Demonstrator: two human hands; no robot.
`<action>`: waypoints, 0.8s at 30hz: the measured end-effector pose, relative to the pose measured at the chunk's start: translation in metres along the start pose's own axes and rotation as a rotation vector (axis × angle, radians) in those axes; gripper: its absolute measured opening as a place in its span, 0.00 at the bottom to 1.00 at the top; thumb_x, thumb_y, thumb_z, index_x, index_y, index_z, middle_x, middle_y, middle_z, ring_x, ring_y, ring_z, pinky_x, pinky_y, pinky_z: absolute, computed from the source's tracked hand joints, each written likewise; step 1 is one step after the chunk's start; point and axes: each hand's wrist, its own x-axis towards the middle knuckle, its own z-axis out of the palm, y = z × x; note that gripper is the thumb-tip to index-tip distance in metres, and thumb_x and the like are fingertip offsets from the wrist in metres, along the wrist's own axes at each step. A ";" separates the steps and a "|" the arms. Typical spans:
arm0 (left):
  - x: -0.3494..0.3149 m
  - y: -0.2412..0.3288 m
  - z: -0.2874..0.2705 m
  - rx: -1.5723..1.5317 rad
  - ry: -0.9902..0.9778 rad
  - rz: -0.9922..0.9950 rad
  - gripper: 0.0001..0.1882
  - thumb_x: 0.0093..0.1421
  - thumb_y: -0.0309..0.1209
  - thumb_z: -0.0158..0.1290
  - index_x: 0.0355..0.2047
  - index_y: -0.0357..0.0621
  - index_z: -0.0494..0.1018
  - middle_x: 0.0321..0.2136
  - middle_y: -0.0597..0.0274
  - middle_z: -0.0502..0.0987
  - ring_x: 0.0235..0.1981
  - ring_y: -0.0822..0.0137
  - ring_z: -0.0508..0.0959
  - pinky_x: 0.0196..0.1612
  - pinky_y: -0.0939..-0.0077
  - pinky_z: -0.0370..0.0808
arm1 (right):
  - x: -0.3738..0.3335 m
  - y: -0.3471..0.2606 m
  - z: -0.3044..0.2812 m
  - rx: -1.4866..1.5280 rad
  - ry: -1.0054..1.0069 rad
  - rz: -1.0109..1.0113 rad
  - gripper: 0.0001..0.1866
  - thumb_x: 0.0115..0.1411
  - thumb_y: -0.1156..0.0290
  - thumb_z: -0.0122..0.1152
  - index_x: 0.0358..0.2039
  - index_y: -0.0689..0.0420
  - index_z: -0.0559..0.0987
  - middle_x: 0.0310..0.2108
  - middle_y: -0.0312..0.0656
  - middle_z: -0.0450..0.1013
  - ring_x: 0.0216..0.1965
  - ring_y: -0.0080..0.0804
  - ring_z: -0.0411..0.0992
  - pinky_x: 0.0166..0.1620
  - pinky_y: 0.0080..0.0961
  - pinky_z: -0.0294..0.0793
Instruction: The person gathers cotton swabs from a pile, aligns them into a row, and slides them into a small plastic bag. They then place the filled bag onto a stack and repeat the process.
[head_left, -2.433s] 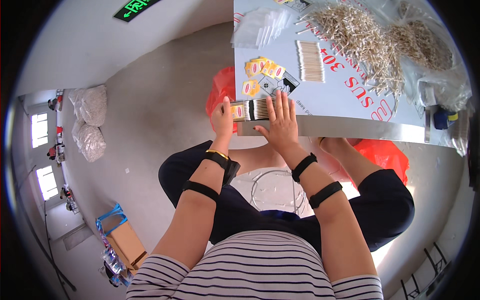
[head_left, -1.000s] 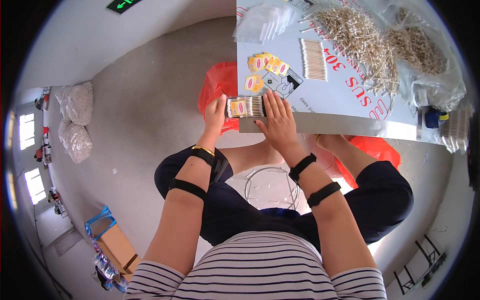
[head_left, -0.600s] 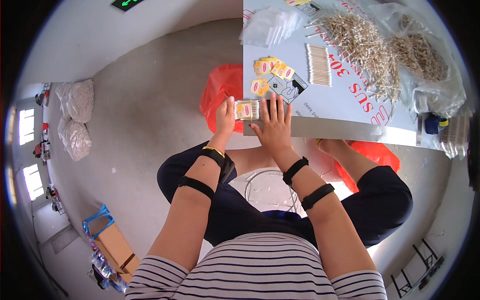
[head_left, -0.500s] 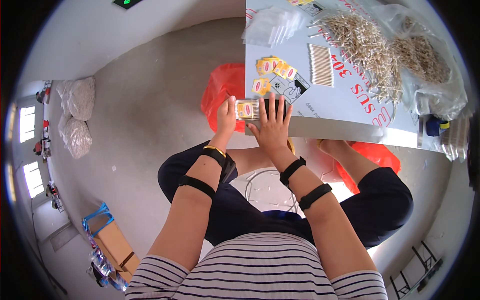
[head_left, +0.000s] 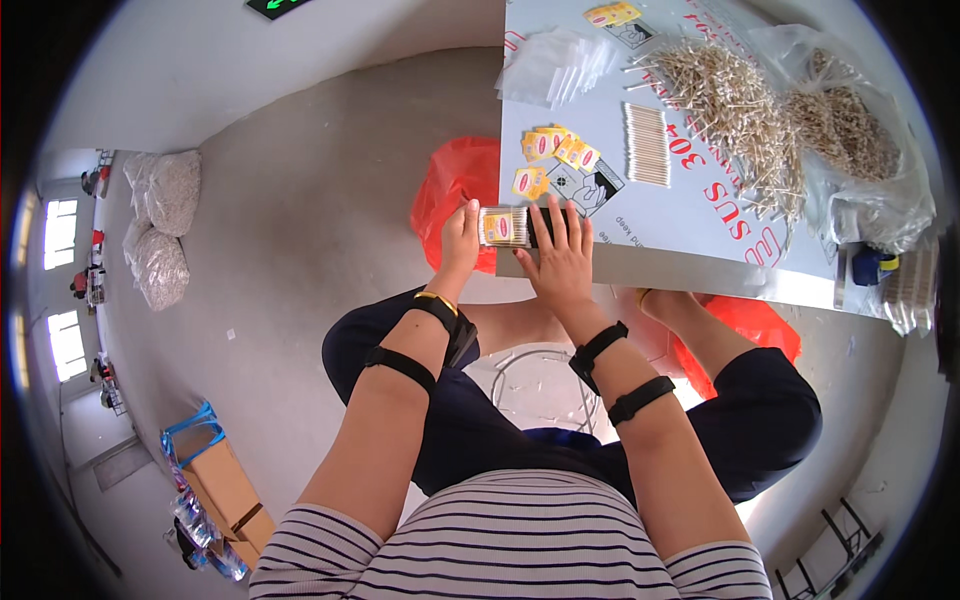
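At the table's near left corner, my left hand (head_left: 460,237) is closed on the left end of a pack of cotton swabs (head_left: 503,227) with a yellow card on it. My right hand (head_left: 562,262) lies with spread fingers over a flat black object (head_left: 541,228) against the pack's right end; the fingers partly cover it. Just beyond are several yellow cards (head_left: 575,152). A neat row of cotton swabs (head_left: 648,145) lies further right, beside a large loose heap of cotton swabs (head_left: 725,100).
Clear plastic bags (head_left: 558,66) lie on the table's far left. An open plastic bag of swabs (head_left: 850,130) stands at the right. Red bags (head_left: 455,200) hang or stand by the table's left edge and below it (head_left: 745,325). Cardboard boxes (head_left: 225,485) are on the floor at left.
The whole view has shifted slightly, so the table sits a little lower and further right. Both hands keep nearly the same place at the pack and the black object.
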 end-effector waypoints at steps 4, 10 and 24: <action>-0.002 0.005 0.004 0.011 -0.002 -0.011 0.30 0.78 0.52 0.43 0.33 0.34 0.74 0.24 0.49 0.77 0.27 0.58 0.78 0.35 0.61 0.74 | -0.003 0.004 0.004 -0.095 -0.018 0.004 0.40 0.71 0.39 0.49 0.77 0.44 0.59 0.79 0.44 0.49 0.79 0.50 0.44 0.77 0.57 0.38; -0.004 0.006 0.002 0.193 0.040 0.038 0.29 0.77 0.50 0.44 0.34 0.33 0.75 0.28 0.39 0.79 0.31 0.40 0.80 0.36 0.52 0.75 | 0.004 -0.023 0.000 -0.215 -0.179 0.069 0.50 0.67 0.34 0.51 0.79 0.53 0.53 0.81 0.52 0.39 0.80 0.60 0.35 0.76 0.66 0.33; -0.025 0.120 0.068 0.158 0.108 0.569 0.13 0.66 0.26 0.56 0.50 0.40 0.71 0.48 0.47 0.74 0.54 0.46 0.72 0.59 0.54 0.69 | -0.002 0.138 -0.070 0.088 0.196 0.170 0.39 0.63 0.56 0.66 0.72 0.51 0.65 0.74 0.50 0.57 0.74 0.53 0.54 0.74 0.53 0.52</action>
